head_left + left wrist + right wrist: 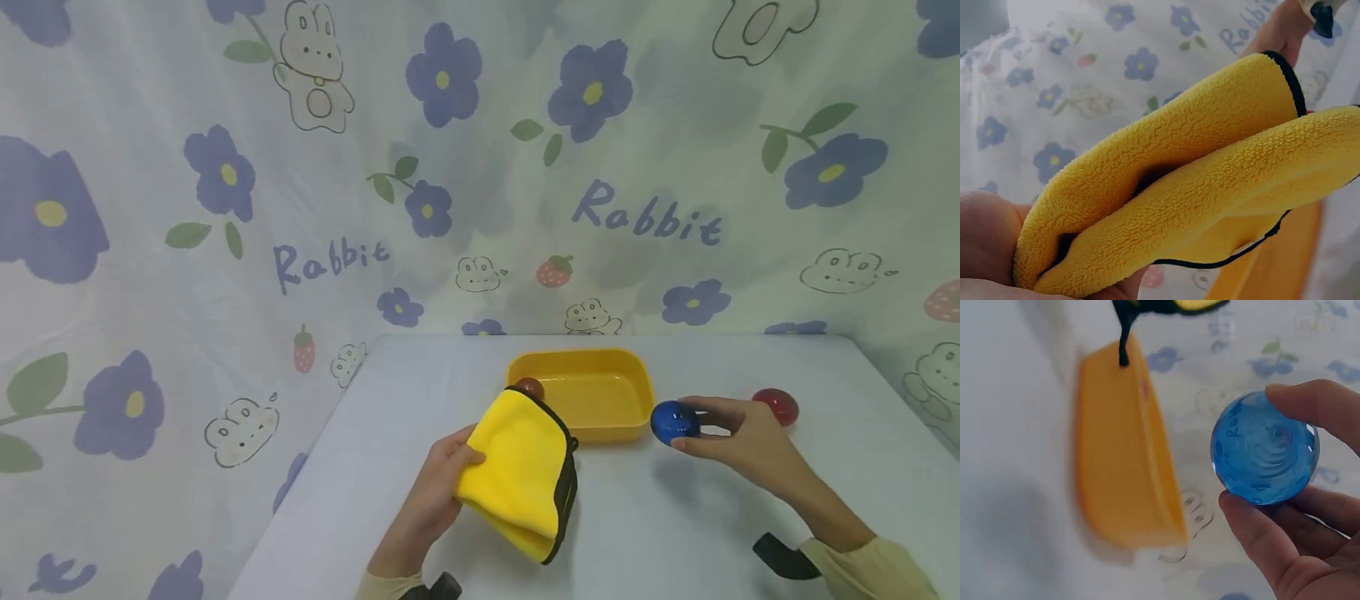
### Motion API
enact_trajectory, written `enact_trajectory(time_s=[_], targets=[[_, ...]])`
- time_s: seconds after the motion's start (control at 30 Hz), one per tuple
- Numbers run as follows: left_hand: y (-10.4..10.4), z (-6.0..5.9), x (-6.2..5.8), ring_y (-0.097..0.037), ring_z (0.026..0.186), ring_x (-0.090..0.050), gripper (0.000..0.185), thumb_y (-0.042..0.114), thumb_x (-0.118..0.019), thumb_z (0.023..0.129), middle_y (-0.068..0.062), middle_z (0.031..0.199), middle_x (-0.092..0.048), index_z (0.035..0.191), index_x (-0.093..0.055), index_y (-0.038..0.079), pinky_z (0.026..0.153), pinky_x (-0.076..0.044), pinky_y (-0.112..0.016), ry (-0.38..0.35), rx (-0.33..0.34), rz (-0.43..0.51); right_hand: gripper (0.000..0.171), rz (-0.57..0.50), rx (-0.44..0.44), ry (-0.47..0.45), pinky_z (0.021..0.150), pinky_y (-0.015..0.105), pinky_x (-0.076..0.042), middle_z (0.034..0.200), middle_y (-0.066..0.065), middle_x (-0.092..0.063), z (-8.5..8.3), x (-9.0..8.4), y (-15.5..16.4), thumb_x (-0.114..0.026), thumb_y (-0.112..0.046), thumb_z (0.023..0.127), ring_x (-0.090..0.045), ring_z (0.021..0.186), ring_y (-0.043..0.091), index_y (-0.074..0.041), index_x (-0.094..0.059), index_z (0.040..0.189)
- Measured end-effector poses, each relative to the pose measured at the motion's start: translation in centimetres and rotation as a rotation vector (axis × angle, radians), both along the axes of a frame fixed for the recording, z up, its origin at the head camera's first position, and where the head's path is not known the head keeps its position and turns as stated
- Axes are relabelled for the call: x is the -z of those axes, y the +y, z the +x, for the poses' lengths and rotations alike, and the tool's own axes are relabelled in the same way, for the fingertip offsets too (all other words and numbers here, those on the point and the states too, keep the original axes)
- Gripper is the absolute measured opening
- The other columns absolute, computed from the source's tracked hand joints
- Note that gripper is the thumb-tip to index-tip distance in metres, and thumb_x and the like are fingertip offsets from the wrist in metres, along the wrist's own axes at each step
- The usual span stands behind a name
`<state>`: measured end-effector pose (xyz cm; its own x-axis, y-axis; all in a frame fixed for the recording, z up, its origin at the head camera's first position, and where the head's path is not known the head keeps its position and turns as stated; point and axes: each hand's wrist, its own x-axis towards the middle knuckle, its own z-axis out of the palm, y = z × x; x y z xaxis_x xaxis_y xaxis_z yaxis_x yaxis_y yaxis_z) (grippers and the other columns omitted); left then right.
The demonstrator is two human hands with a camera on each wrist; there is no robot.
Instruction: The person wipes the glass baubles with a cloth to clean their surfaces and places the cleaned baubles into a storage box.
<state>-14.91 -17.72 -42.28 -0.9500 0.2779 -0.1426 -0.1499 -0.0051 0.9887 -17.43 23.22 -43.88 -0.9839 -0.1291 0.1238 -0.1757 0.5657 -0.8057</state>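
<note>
My left hand (431,492) grips a folded yellow cloth (517,475) with black edging by its left side. Seen from the left wrist, the fluffy cloth (1147,206) is doubled over, its folds filling much of the view. With thumb and fingertips my right hand (750,437) pinches a clear blue ball (673,423), held up near the right end of a yellow tray (600,436). The right wrist view shows the ball (1264,453) see-through, between thumb and fingers. A reddish-brown ball (531,387) lies in the tray's left end, partly hidden behind the cloth.
Just behind my right hand a red ball (780,406) sits on the white table (622,533). A patterned curtain (487,167) with flowers and rabbits hangs behind the table and along its left side.
</note>
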Motion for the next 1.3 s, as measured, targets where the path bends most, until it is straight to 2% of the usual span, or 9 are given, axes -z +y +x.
enact_trajectory(time_s=[0.2,0.33,0.53,0.7,0.87,0.97,1.07,1.2,1.3], targets=[[0.6,-1.6,-2.7,-0.017,0.09,-0.067,0.053,0.014,-0.048,0.1,-0.008,0.117,-0.066,0.151,-0.046,0.001,0.085,-0.061,-0.028,0.055,0.012,0.005,0.061,-0.092,-0.042,0.035,0.081,0.033,-0.064,0.131,0.02,-0.07,0.1,-2.7,-2.5,-0.083,-0.032,0.087,-0.068,0.118,0.041,-0.004,-0.064,0.138],[1.4,-2.9,-3.8,-0.016,0.088,-0.068,0.053,0.013,-0.049,0.099,-0.007,0.115,-0.065,0.151,-0.047,0.002,0.084,-0.061,-0.028,0.088,0.004,0.04,0.062,-0.143,-0.054,0.054,0.08,0.026,-0.062,0.131,0.018,-0.071,0.0,-4.2,-4.0,-0.084,-0.029,0.086,-0.069,0.117,0.039,-0.004,-0.064,0.138],[3.3,-4.6,-4.2,-0.016,0.089,-0.068,0.052,0.013,-0.05,0.099,-0.008,0.117,-0.064,0.15,-0.048,0.004,0.083,-0.061,-0.028,0.118,0.008,0.089,0.061,-0.226,-0.077,0.075,0.08,0.023,-0.061,0.127,0.019,-0.072,-0.8,-5.3,-6.2,-0.085,-0.026,0.084,-0.071,0.111,0.032,-0.002,-0.065,0.137],[5.4,-5.4,-4.3,-0.017,0.093,-0.067,0.054,0.011,-0.051,0.098,-0.009,0.12,-0.062,0.151,-0.048,0.006,0.085,-0.06,-0.028,0.129,0.009,0.126,0.058,-0.304,-0.09,0.069,0.083,0.023,-0.06,0.128,0.015,-0.073,-1.6,-5.4,-7.7,-0.087,-0.024,0.082,-0.071,0.108,0.021,-0.008,-0.068,0.135],[6.8,-5.6,-4.4,-0.017,0.098,-0.064,0.055,0.008,-0.05,0.097,-0.011,0.127,-0.059,0.152,-0.048,0.005,0.087,-0.058,-0.027,0.146,-0.008,0.142,0.058,-0.332,-0.077,0.074,0.083,0.023,-0.06,0.129,0.015,-0.072,-2.0,-5.3,-8.5,-0.087,-0.024,0.082,-0.071,0.11,0.026,-0.01,-0.068,0.135],[7.3,-5.6,-4.4,-0.018,0.101,-0.063,0.055,0.008,-0.049,0.097,-0.014,0.133,-0.059,0.152,-0.049,0.006,0.089,-0.057,-0.027,0.171,-0.001,0.11,0.06,-0.32,-0.047,0.062,0.083,0.021,-0.059,0.13,0.015,-0.072,-2.1,-5.3,-8.7,-0.088,-0.026,0.081,-0.07,0.113,0.03,-0.01,-0.068,0.135],[7.9,-5.4,-4.4,-0.017,0.103,-0.062,0.053,0.006,-0.048,0.097,-0.015,0.139,-0.058,0.151,-0.052,0.009,0.091,-0.055,-0.027,0.231,0.012,0.044,0.063,-0.294,-0.021,0.05,0.083,0.019,-0.058,0.131,0.015,-0.071,-2.2,-5.1,-8.8,-0.088,-0.029,0.08,-0.07,0.115,0.031,-0.009,-0.067,0.136],[8.5,-5.0,-4.3,-0.019,0.105,-0.058,0.051,0.005,-0.049,0.098,-0.012,0.139,-0.059,0.148,-0.057,0.014,0.094,-0.052,-0.029,0.343,0.0,-0.092,0.064,-0.281,-0.023,0.054,0.081,0.02,-0.058,0.129,0.016,-0.072,-2.5,-4.6,-9.2,-0.088,-0.028,0.08,-0.07,0.115,0.032,-0.008,-0.067,0.136],[8.7,-4.7,-4.1,-0.021,0.104,-0.056,0.051,0.006,-0.049,0.1,-0.01,0.14,-0.059,0.149,-0.057,0.018,0.095,-0.052,-0.031,0.392,0.001,-0.189,0.062,-0.281,-0.039,0.054,0.079,0.021,-0.06,0.127,0.016,-0.072,-2.5,-4.4,-9.6,-0.088,-0.028,0.079,-0.071,0.114,0.032,-0.007,-0.068,0.134]])
